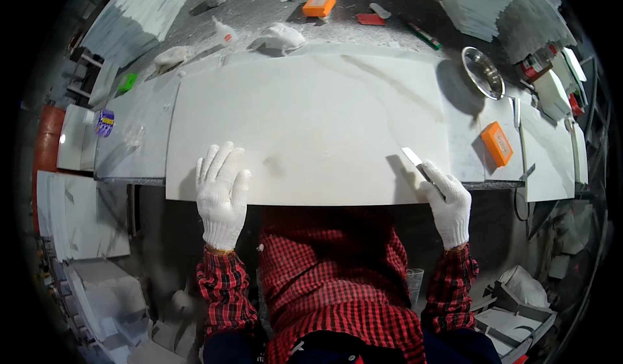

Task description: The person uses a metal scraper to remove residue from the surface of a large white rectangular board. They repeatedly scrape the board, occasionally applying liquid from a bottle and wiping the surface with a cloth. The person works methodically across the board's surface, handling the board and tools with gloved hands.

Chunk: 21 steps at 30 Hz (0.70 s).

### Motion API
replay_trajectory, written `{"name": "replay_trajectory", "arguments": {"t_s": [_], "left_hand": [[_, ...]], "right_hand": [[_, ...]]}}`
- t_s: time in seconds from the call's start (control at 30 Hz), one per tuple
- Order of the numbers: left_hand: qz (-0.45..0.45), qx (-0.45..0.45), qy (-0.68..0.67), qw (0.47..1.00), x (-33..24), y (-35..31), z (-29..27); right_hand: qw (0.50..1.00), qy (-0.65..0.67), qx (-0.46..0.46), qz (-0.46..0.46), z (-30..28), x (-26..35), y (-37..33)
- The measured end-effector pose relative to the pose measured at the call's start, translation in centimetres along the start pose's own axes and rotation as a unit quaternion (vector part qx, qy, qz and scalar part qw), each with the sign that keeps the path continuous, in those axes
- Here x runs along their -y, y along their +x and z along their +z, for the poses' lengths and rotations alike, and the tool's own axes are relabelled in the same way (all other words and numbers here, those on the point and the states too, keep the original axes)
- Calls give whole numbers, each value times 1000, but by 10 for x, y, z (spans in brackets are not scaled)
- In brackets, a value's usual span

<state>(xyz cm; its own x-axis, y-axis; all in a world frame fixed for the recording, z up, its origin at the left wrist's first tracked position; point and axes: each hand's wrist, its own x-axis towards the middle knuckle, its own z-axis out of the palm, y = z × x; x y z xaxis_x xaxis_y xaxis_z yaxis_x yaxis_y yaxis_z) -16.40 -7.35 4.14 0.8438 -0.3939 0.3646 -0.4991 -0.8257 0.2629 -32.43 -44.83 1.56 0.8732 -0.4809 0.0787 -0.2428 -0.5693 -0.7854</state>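
A large white stone-look slab (pixel 298 124) with faint tan veining lies on the bench in front of me. My left hand (pixel 222 195), in a white knit glove, is at its front left corner, fingers stretched out and nearly together, with nothing in it. My right hand (pixel 448 198), gloved alike, is by the front right edge. Between its thumb and fingers is a thin flat blade (pixel 411 157), pale and bright, pointing up and left over the slab. The glove hides the blade's other end, so its handle cannot be made out.
A shiny metal bowl (pixel 483 73) and an orange box (pixel 497 144) sit right of the slab. Beyond it lie another orange box (pixel 319 5), a crumpled white cloth (pixel 283 37) and a white bottle (pixel 224 33). Stacked slabs (pixel 135 16) stand far left. A purple can (pixel 104 123) is at left.
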Motion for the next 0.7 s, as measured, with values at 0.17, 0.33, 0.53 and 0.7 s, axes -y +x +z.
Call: {"name": "replay_trajectory", "arguments": {"t_s": [0.17,0.33,0.53,0.7], "left_hand": [[-9,6,-48,999,-10,5,2],[-9,23,-30,999,3,4,5],[-15,-12,-34,999,23,11,19],[30,-59,-17,998,27,19,41]], "right_hand": [[999,-12,-16,-29,-3,-3,-3],[997,-47,-23,-57,-5,-8,-6],[998,-65,-15,-21,-19,-3,-1],[987,-129,-95,-10,-59,-27,42]]}}
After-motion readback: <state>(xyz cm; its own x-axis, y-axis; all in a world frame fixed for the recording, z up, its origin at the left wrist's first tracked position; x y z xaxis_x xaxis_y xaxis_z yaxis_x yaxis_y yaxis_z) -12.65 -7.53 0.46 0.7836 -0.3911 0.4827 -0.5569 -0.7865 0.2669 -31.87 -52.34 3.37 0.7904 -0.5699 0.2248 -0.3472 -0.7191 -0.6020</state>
